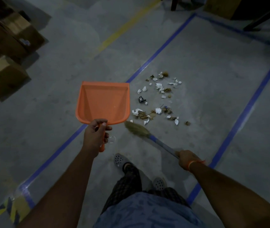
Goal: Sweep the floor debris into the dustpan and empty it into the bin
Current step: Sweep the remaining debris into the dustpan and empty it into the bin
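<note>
My left hand [95,134] grips the handle of an orange dustpan [104,102], held above the floor with nothing in its tray. My right hand [187,159] grips the blue handle of a small broom [137,130]. Its straw head points toward the dustpan's near right corner. A scatter of debris [158,97], white paper scraps, brown dry bits and one dark wrapper, lies on the grey floor just right of the dustpan and beyond the broom head. No bin is in view.
Blue tape lines [162,48] mark a rectangle on the concrete floor around the debris. Cardboard boxes [4,74] stand at the left. Dark furniture legs [259,20] are at the far right. My feet in grey perforated clogs [120,160] are below the broom.
</note>
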A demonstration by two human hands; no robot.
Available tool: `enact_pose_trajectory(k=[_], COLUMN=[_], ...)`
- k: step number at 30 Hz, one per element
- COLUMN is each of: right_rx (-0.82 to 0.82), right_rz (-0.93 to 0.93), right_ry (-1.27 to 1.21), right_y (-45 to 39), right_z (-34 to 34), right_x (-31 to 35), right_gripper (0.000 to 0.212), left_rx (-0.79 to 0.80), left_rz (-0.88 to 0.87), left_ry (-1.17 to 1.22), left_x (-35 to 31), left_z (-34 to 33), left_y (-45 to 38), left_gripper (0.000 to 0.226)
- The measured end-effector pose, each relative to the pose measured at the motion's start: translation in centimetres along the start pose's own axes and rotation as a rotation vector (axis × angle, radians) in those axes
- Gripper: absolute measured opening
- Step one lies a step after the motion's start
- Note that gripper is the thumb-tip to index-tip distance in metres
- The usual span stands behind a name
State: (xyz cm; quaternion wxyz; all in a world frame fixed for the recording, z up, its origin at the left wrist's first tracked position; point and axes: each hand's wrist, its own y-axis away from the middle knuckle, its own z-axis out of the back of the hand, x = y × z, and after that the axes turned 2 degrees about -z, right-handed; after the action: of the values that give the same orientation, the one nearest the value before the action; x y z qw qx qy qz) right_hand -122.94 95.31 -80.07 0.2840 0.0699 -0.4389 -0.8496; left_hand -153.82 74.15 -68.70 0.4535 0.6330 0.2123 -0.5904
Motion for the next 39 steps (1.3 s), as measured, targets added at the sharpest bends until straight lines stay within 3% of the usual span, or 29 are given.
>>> enact_pose_trajectory(k=[13, 20, 24, 32, 39], right_rx=[-0.239, -0.080, -0.046, -0.175, -0.223], right_rz=[-0.067, -0.058, -0.068, 0.003, 0.205], right_ry=[-0.014, 0.234, 0.275, 0.260, 0.451], right_y=[-1.7, 0.6, -2.0, -7.1, -6.0], right_z=[9.1, 10.4, 11.9, 20.5, 28.3], right_x=[-2.4, -8.2, -11.2, -17.4, -28.4], right_gripper=[0.043, 0.049, 0.041, 0.033, 0.051], left_rx=[0.012, 0.055, -0.007, -0.287, -0.274], left_rz=[0.035, 0.029, 0.019, 0.024, 0.029], left_ry=[0.011, 0.042, 0.054, 0.107, 0.151], left_x=[-2.3, -4.2, -4.6, -4.1, -3.6], left_z=[-2.2, -6.7, -9.0, -16.3, -25.3], left_y=[-6.9, -9.1, -8.5, -2.9, 0.0], left_gripper=[0.013, 0.014, 0.013, 0.012, 0.012])
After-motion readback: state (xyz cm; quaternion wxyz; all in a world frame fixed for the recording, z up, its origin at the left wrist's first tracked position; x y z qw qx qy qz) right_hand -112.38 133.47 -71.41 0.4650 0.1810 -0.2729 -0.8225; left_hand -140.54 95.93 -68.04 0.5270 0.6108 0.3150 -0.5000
